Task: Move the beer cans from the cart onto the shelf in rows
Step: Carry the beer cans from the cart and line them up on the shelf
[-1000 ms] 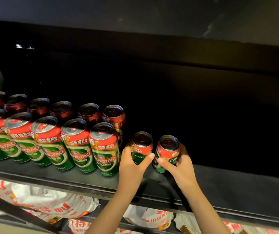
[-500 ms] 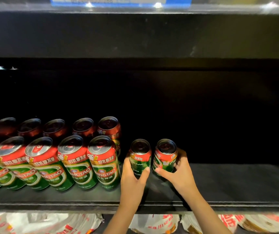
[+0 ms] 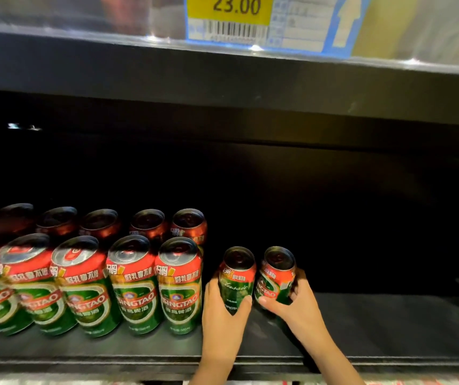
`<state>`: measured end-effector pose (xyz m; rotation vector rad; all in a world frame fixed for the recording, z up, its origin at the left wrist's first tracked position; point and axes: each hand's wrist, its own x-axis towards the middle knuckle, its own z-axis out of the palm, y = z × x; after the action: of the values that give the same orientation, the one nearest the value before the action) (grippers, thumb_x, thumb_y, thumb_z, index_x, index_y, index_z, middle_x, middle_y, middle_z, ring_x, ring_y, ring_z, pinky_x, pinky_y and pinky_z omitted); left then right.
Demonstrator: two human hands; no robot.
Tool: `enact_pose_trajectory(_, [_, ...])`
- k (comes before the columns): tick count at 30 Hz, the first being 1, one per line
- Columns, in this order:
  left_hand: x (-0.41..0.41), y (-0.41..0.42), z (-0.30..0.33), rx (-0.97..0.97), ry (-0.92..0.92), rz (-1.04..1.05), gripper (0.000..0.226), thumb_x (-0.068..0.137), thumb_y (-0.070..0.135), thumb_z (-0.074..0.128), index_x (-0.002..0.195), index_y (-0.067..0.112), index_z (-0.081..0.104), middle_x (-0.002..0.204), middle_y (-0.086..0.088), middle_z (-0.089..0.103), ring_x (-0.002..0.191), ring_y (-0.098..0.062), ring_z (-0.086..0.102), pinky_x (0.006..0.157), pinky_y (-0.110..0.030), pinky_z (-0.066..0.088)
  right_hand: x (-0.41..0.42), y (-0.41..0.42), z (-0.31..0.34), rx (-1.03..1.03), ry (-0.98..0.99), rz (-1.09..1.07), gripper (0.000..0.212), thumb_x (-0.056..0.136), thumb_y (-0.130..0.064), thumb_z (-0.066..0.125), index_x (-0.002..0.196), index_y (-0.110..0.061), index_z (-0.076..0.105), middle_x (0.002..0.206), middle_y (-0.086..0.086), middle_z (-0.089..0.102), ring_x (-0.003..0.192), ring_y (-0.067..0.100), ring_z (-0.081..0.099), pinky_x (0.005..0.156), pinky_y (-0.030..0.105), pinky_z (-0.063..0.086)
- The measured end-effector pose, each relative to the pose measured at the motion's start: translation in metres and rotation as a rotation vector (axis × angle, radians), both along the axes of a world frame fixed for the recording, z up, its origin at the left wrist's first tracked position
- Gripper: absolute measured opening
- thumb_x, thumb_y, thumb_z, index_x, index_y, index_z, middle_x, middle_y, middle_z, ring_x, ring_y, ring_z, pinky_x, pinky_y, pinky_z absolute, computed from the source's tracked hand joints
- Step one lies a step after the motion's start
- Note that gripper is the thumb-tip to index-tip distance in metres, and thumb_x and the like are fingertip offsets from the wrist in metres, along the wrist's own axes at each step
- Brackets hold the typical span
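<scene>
L hand [image 3: 224, 308] is wrapped round one green-and-red beer can [image 3: 236, 276], thumb on the can's right side, fingers hidden behind its left; R hand [image 3: 296, 300] is clamped on a second can [image 3: 275, 275], thumb across the lower front, fingers curled round the right side. Both cans are upright, just beside each other w/ a thin gap, bottoms hidden by the hands so can't tell if they sit on the dark shelf [image 3: 389, 323] or hang just above it. Just left of the L-hand grip stands the front row of cans [image 3: 179, 284], label fwd, nearest one almost touching the L knuckles; behind that, further in & left of the grips, a back row [image 3: 188, 227] in shadow, mostly tops showing. Right of the R-hand grip the shelf surface is bare dark metal. Above both grips, on the edge of the upper shelf, a yellow price tag [image 3: 229, 9] reads 23.00 w/ a barcode under it. Both forearms come up from below the shelf lip.
</scene>
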<state>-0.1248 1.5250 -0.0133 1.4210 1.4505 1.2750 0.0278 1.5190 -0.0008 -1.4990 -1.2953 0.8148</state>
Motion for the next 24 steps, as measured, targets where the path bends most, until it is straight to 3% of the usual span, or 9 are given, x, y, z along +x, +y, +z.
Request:
enact_pose_trajectory(5, [0.000, 0.001, -0.003, -0.035, 0.020, -0.025, 0.067, 0.079, 0.032, 0.071, 0.135, 0.021, 0.035, 0.121, 0.005, 0.053, 0.114, -0.012, 0.052, 0.099, -0.038, 0.045, -0.002, 0.000, 0.001, -0.009, -0.008, -0.020, 0.064, 0.062, -0.025, 0.088, 0.105, -0.043, 0.045, 0.108, -0.022, 0.060, 0.100, -0.006, 0.058, 0.078, 0.014, 0.046])
enact_pose_trajectory(9, [0.003, 0.005, -0.001, -0.018, 0.028, 0.033, 0.075, 0.074, 0.032, 0.076, 0.136, 0.019, 0.035, 0.123, 0.004, 0.050, 0.116, -0.014, 0.049, 0.099, -0.034, 0.043, -0.002, 0.000, 0.000, -0.019, -0.001, -0.012, 0.059, 0.064, -0.026, 0.086, 0.106, -0.041, 0.048, 0.111, -0.016, 0.062, 0.104, 0.000, 0.060, 0.085, 0.021, 0.048])
enact_pose_trajectory(16, [0.006, 0.007, -0.001, 0.059, 0.136, 0.099, 0.060, 0.073, 0.037, 0.075, 0.121, 0.017, 0.044, 0.107, 0.005, 0.046, 0.105, -0.013, 0.049, 0.088, -0.026, 0.041, 0.000, 0.002, -0.002, 0.018, -0.013, 0.015, 0.054, 0.067, -0.021, 0.085, 0.101, -0.040, 0.048, 0.106, -0.018, 0.061, 0.099, 0.000, 0.060, 0.079, 0.017, 0.046])
enact_pose_trajectory(20, [0.005, 0.008, -0.005, 0.058, 0.088, 0.051, 0.049, 0.081, 0.029, 0.066, 0.122, 0.022, 0.040, 0.113, 0.006, 0.052, 0.108, -0.012, 0.051, 0.094, -0.033, 0.044, 0.001, 0.006, -0.006, 0.059, 0.002, 0.019, 0.059, 0.058, -0.025, 0.090, 0.101, -0.036, 0.051, 0.099, -0.017, 0.065, 0.090, -0.004, 0.063, 0.070, 0.014, 0.048])
enact_pose_trajectory(24, [0.006, 0.010, -0.008, 0.096, 0.077, 0.056, 0.050, 0.078, 0.035, 0.070, 0.118, 0.025, 0.041, 0.111, 0.008, 0.054, 0.105, -0.010, 0.054, 0.092, -0.036, 0.047, 0.005, 0.013, -0.014, 0.093, -0.011, 0.009, 0.065, 0.054, -0.030, 0.091, 0.107, -0.033, 0.053, 0.101, -0.010, 0.068, 0.092, 0.002, 0.065, 0.075, 0.021, 0.052])
